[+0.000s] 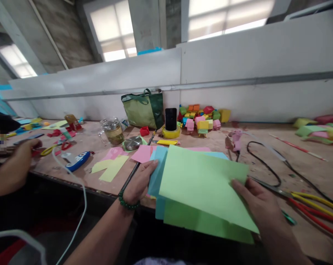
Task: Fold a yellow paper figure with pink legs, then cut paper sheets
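My left hand [140,180], with a green bead bracelet at the wrist, pinches blue paper [158,167] at its left edge, thumb on top. A light green sheet [202,180] lies in front of the blue paper and is tilted towards me. My right hand [261,206] grips its right edge, thumb on the face and fingers behind. Below it hangs a darker green sheet [205,224]. Behind my left hand, pink paper [142,154] and yellow paper strips [113,168] lie on the table. The fingertips behind the sheets are hidden.
Scissors with red and yellow handles [318,209] lie at right, near a pink glue gun [236,140] and its cable. Folded paper pieces [201,123], a phone [171,118], a green bag [141,110] and a glass mug [113,132] stand behind. A co-worker's hand [24,154] is at left.
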`<action>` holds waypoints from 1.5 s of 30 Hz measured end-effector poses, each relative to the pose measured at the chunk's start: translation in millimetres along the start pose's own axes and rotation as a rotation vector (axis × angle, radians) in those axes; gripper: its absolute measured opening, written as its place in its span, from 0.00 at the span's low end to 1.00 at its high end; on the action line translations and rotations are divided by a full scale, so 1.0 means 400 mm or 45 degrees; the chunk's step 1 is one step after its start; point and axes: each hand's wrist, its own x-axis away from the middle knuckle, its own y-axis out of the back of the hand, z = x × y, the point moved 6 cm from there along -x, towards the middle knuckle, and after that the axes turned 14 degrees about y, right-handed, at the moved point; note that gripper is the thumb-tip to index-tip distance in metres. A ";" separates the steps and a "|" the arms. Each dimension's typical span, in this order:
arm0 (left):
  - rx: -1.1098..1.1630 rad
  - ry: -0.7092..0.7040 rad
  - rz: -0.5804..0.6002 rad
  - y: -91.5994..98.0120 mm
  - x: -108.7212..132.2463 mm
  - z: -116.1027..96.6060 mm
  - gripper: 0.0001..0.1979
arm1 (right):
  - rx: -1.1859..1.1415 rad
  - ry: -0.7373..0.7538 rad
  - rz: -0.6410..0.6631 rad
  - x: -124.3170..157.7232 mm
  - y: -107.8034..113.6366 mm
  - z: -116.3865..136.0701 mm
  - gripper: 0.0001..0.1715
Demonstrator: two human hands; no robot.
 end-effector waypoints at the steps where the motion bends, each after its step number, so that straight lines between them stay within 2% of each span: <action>1: 0.109 0.040 0.041 -0.008 -0.005 0.015 0.16 | -0.043 -0.060 0.022 0.001 -0.011 -0.009 0.22; 3: 0.250 0.076 0.071 -0.015 -0.017 0.041 0.15 | -0.060 -0.113 0.078 -0.001 -0.028 -0.026 0.23; 6: 0.302 0.146 0.097 -0.020 -0.031 0.077 0.14 | 0.118 -0.021 0.214 -0.007 -0.044 -0.041 0.21; 10: 0.237 0.255 0.201 -0.039 -0.028 0.103 0.18 | 0.455 0.190 0.318 -0.004 -0.058 -0.031 0.18; 14: 0.086 0.223 0.202 -0.051 -0.011 0.095 0.22 | 0.666 0.359 0.326 0.001 -0.071 -0.001 0.19; 17: 0.074 0.150 0.166 -0.049 0.008 0.072 0.21 | 0.609 0.398 0.263 -0.009 -0.063 0.000 0.21; 20: -0.008 0.008 0.255 -0.052 0.031 0.038 0.17 | 0.283 0.328 0.226 -0.026 -0.050 -0.012 0.40; 22: -0.076 -0.109 0.339 -0.053 0.044 0.012 0.14 | 0.039 0.249 0.337 -0.031 -0.059 -0.009 0.49; 25: -0.148 -0.293 0.402 -0.048 0.051 -0.035 0.12 | -0.110 0.252 0.520 -0.036 -0.078 0.034 0.50; 30: -0.295 -0.591 0.494 -0.065 0.039 -0.147 0.07 | 0.034 0.537 0.532 -0.094 -0.071 0.150 0.52; 33: -0.317 -0.752 0.541 -0.084 0.013 -0.213 0.05 | 0.138 0.793 0.523 -0.148 -0.065 0.209 0.54; 35: -0.314 -0.734 0.581 -0.100 -0.025 -0.228 0.06 | 0.137 0.885 0.530 -0.185 -0.064 0.222 0.58; 39: -0.295 -0.492 0.534 -0.116 -0.131 -0.191 0.14 | 0.230 0.757 0.686 -0.242 -0.090 0.158 0.60; 41: -0.324 -0.389 0.521 -0.120 -0.173 -0.160 0.16 | 0.354 0.683 0.692 -0.259 -0.101 0.110 0.62; 45: -0.339 -0.341 0.492 -0.106 -0.217 -0.126 0.16 | 0.355 0.557 0.701 -0.270 -0.115 0.044 0.65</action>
